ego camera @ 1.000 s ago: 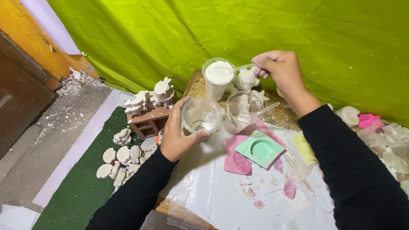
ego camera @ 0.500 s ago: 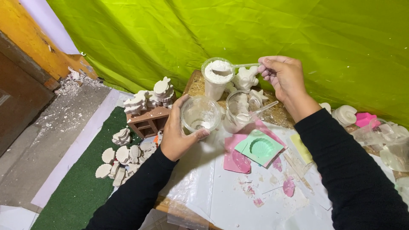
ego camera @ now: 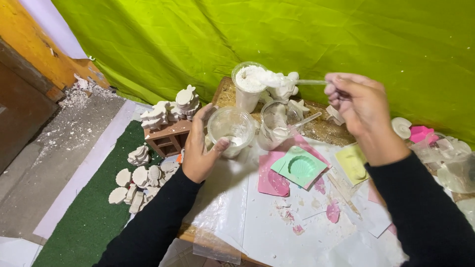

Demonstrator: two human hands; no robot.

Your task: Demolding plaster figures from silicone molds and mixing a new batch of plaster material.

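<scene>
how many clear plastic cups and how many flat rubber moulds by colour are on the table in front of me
Clear plastic cups: 3, one heaped with white powder, one in the left hand, one behind the moulds
Green shell mould: 1
Pink mould under it: 1
Yellow mould: 1
Total: 6

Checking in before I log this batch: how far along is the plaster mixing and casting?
Done: many white cast figures sit stacked on the small wooden crate, and more lie on the green mat. In hand: the left hand grips a clear cup, while the right hand lifts a spoon heaped with white powder from the full powder cup. Left: the green shell mould looks unfilled.
</scene>
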